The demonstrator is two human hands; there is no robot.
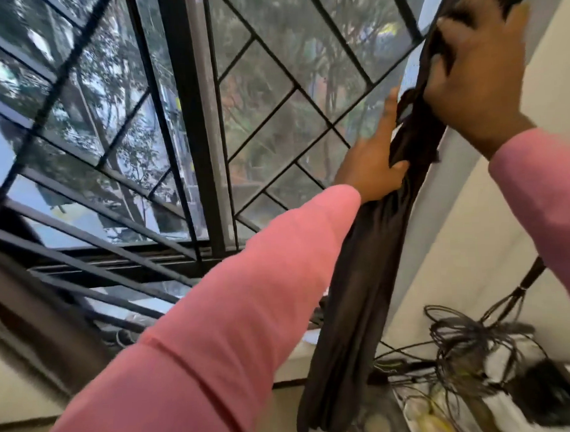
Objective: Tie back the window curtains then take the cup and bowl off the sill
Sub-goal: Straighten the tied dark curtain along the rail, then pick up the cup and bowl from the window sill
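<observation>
My right hand [476, 76] grips the bunched dark curtain [354, 294] high up. My left hand [372, 170] clutches it just below (a fabric loop sits between them). The window grille [190, 122] runs left of both hands, and tangled cables [469, 338] lie below the right one. My left sleeve [232, 314] hides most of the sill [295, 357].

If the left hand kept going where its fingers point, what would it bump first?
The left hand, holding the dark curtain, would probably meet the black window grille first, though depth is hard to judge.
</observation>
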